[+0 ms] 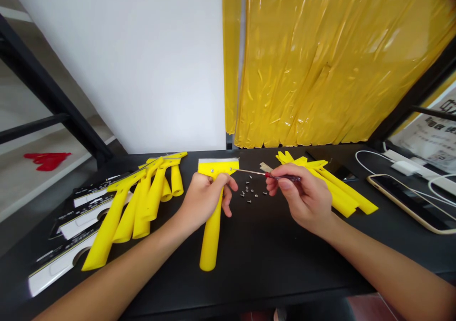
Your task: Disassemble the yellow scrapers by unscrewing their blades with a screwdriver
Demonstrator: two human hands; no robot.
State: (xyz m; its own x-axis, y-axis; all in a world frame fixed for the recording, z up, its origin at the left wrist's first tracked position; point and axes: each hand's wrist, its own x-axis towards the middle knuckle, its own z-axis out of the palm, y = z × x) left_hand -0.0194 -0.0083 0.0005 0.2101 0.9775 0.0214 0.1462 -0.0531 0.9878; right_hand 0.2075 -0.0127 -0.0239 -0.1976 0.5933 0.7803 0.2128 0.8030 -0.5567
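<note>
A yellow scraper (213, 231) with a metal blade (218, 160) along its top lies in front of me, handle toward the near edge. My left hand (206, 195) grips it just below the head. Between the fingers of my right hand (306, 195) is a screwdriver (283, 176) with a dark red handle; its thin tip reaches the screw at the right side of the scraper head. Several small screws and nuts (247, 190) are scattered between my hands. A few flat light pieces (265, 167) lie beyond them.
Several yellow scrapers (107, 231) and black-and-white packages (64, 259) fill the left of the black table (270, 264). Yellow handle parts (338, 188) lie at the right, near a phone (413, 202), white cables and a power strip (423, 169). Yellow plastic strips (320, 74) hang behind.
</note>
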